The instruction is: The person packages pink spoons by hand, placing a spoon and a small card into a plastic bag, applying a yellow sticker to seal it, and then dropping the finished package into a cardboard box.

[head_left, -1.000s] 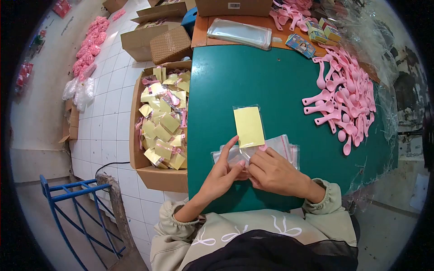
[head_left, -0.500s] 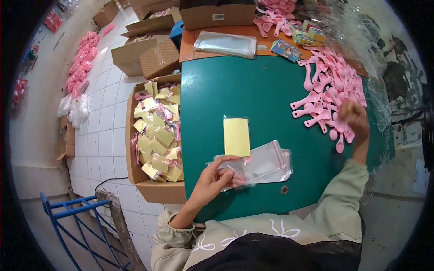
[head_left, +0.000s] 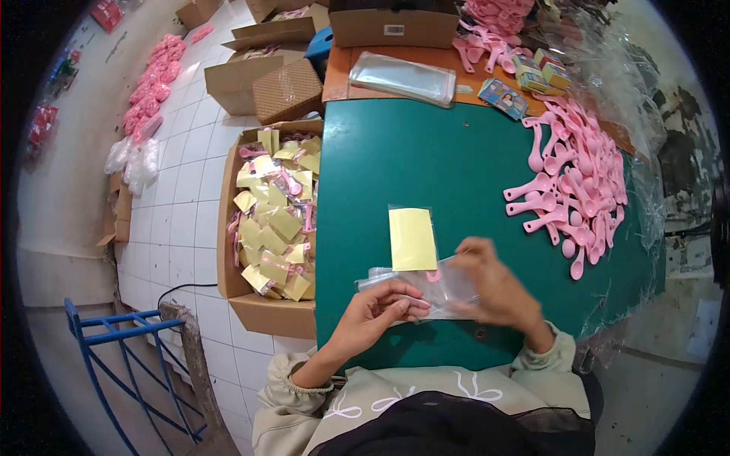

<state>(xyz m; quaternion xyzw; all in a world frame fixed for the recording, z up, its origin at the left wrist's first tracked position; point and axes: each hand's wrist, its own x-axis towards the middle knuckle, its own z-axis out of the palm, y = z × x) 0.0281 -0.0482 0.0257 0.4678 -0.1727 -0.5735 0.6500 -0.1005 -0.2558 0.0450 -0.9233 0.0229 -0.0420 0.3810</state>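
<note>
A yellow card point(head_left: 413, 240) in a clear sleeve lies on the green table, with a small pink piece point(head_left: 433, 275) peeking out at its lower edge. Below it, clear plastic bags point(head_left: 460, 285) are spread in a stack. My left hand point(head_left: 372, 313) has its fingers curled and pinched at the near edge of a clear plastic bag. Over the right part of the stack is my right hand point(head_left: 502, 292); motion smears its fingers, and I cannot make out anything in them. Pink scoops point(head_left: 578, 171) lie heaped at the right.
Left of the table stands a cardboard box point(head_left: 266, 310) full of packed yellow-card bags. More clear bags point(head_left: 403, 78) lie at the back, beside small printed cards point(head_left: 503, 99). A blue metal rack point(head_left: 129, 327) stands at lower left, and plastic film point(head_left: 639, 83) hangs at the right.
My right hand has come from the scoop heap leftward and nearer to me, over the clear bags. My left hand stays at the bags' near edge. The whole view has shifted slightly.
</note>
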